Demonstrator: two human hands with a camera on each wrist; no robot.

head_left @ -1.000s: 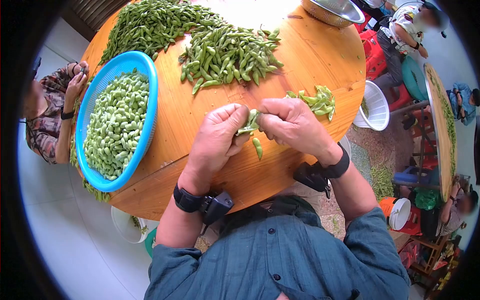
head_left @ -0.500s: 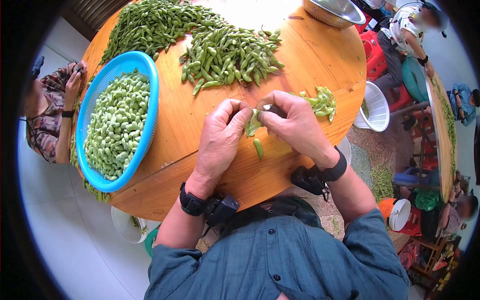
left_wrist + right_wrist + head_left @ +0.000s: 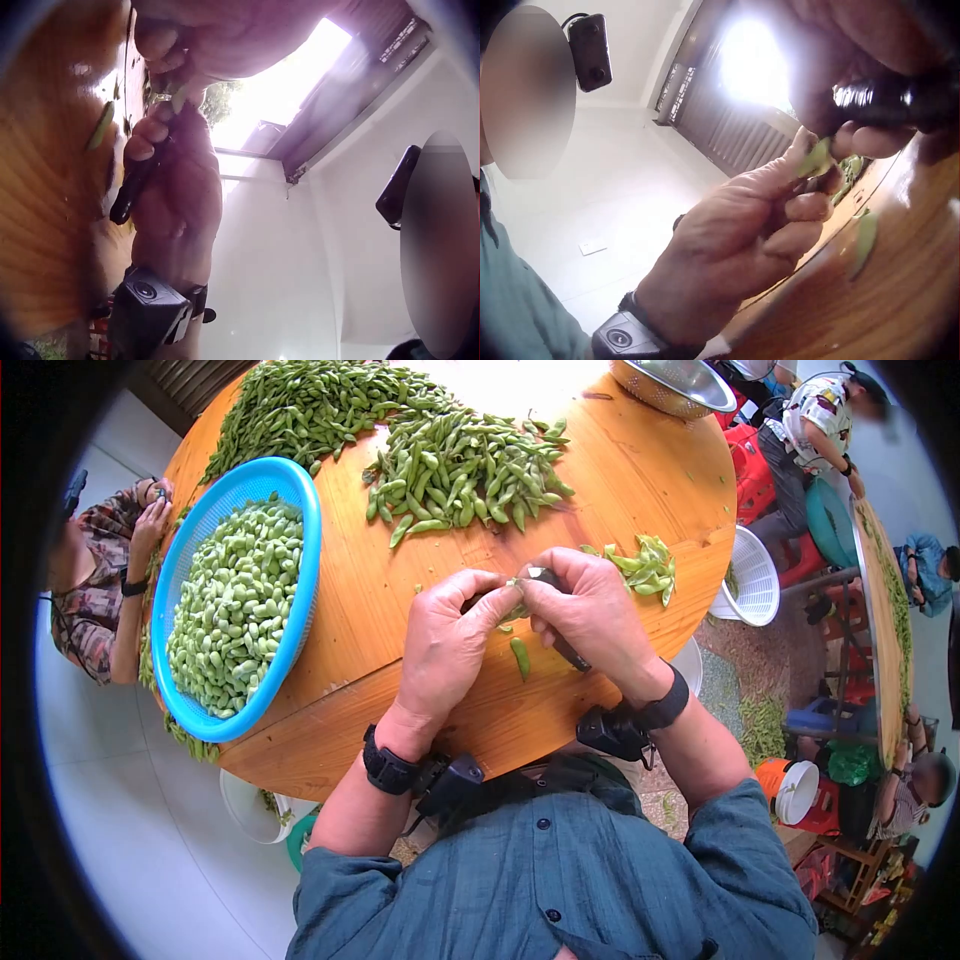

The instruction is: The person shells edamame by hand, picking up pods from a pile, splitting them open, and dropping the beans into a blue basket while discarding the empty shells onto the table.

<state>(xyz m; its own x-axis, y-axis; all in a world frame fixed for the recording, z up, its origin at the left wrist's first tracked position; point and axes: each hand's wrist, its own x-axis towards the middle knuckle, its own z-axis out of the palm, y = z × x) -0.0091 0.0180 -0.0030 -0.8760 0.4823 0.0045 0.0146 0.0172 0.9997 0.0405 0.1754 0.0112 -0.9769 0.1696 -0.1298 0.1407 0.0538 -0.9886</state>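
Left hand (image 3: 445, 645) and right hand (image 3: 590, 615) meet above the table (image 3: 640, 490); both pinch one pod (image 3: 515, 610) between their fingertips. Its long axis cannot be told, as the fingers cover most of it. The right hand also grips one knife (image 3: 565, 645), dark handle pointing toward the person. One bean (image 3: 519, 657) lies below the hands, long axis running toward the table edge. One blue basket (image 3: 300, 590), two pod heaps (image 3: 460, 465), one husk pile (image 3: 645, 565)

Place: a communal food-prep hall, people shelling soybeans by hand.
Table (image 3: 620, 480): round, wooden, heaped with green pods (image 3: 400, 430).
Blue basket (image 3: 195, 540): filled with shelled beans.
Surroundings: tiled floor, second table (image 3: 880, 610), seated workers, plastic baskets, stools.
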